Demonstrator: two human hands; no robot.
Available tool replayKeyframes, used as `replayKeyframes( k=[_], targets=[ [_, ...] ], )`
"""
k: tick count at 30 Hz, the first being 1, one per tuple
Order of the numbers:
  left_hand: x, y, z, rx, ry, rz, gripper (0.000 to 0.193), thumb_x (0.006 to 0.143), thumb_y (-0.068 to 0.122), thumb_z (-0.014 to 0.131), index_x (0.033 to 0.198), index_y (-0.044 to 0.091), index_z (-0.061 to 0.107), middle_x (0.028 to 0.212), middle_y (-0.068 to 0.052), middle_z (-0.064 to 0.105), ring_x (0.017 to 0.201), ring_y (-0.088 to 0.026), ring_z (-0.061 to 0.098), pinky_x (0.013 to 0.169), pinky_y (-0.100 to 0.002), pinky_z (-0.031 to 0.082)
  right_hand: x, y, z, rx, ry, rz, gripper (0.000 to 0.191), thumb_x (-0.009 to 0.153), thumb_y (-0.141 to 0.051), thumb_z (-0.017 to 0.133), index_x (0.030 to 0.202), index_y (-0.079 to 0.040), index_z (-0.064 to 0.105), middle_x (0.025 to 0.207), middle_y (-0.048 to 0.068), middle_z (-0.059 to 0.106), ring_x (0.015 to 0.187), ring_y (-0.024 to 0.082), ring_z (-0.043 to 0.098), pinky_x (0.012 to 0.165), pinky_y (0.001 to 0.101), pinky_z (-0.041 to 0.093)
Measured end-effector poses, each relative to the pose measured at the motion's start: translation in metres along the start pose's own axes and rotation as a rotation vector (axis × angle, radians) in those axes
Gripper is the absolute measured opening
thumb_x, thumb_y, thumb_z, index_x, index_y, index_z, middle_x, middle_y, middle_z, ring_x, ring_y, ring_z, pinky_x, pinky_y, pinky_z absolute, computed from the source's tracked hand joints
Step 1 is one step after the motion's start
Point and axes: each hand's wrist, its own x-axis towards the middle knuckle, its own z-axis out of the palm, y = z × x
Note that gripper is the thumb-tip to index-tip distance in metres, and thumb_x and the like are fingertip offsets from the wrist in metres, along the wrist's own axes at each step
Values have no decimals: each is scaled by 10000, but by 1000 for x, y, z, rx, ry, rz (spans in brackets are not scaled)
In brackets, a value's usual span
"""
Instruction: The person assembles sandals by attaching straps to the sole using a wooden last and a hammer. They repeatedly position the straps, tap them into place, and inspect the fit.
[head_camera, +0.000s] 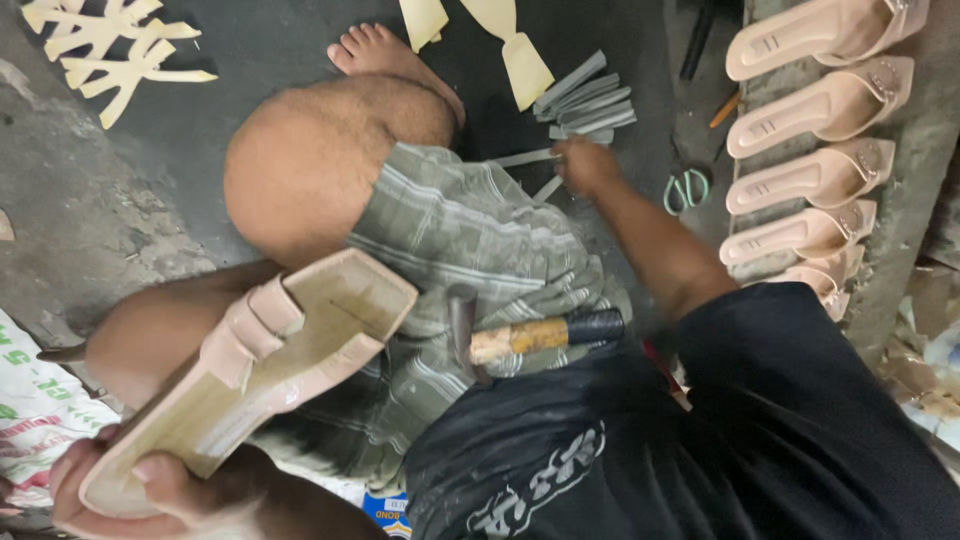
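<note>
Left hand (150, 490) grips a pink sandal (260, 375); right hand (585, 165) touches grey strips (590, 100).

Counts: five finished sandals (815, 105) in my row, one unfinished sandal (250, 375), one hammer (530, 335), one pair of scissors (686, 190), one stack of grey strips (588, 100).

Matt pink sandal (250, 380); wooden-handled hammer (520, 335); rough floor (90, 200).

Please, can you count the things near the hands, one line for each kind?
Pink sandals in the row: 5
Pink sandal in the left hand: 1
Hammer: 1
Scissors: 1
Total: 8
The grey strips by the right hand overlap, so they are not counted.
</note>
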Motion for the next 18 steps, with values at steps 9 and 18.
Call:
replayKeyframes(
  k=[9, 18],
  targets=[
    [4, -8, 5, 9, 19, 52, 573, 1040, 532, 462, 1036, -41, 481, 1034, -145, 480, 926, -296, 532, 823, -386, 457, 4, -29, -3, -124, 171, -123, 220, 886, -135, 683, 1088, -94, 604, 1220, 173, 605, 1155, 377, 602, 878, 525, 513],
    [15, -25, 15, -383, 108, 40, 479, 925, 434, 621, 1015, -15, 482, 1001, -122, 466, 930, -260, 498, 808, -380, 429, 30, -51, 9, -286, 143, -105, 143, 963, -109, 644, 1103, -84, 660, 1161, 155, 669, 1121, 360, 640, 885, 531, 533]
  ],
)
